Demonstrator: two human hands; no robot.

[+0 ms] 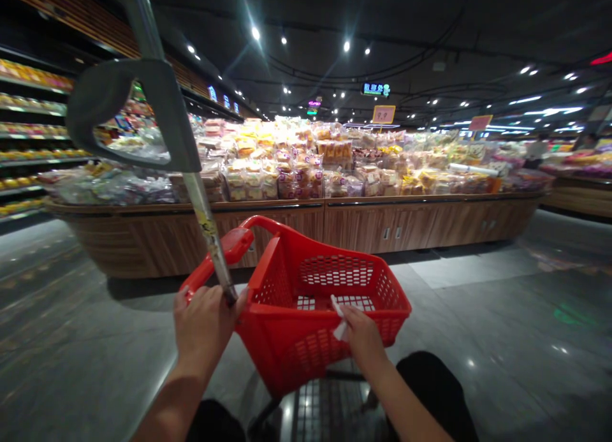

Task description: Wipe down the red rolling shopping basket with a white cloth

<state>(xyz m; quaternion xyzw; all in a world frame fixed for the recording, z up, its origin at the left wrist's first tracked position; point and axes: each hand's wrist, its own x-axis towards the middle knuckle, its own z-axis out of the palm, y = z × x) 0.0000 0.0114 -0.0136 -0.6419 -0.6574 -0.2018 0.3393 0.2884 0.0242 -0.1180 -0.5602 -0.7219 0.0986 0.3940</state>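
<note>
A red plastic shopping basket (pixel 329 302) rests in front of me, low over a dark wire rack. My left hand (pixel 203 324) is closed round the lower end of a long grey metal pole (pixel 201 206) that rises up and left to a grey loop handle. My right hand (pixel 361 333) sits at the basket's near rim, fingers pinched on a small white slip of paper (pixel 339 317). The basket looks bare inside.
A long wooden display island (pixel 363 225) piled with bagged bakery goods stands ahead. Shelves (pixel 29 136) of packaged goods line the left wall. Another display (pixel 578 187) is at far right. Shiny grey floor lies around me; a person stands far right.
</note>
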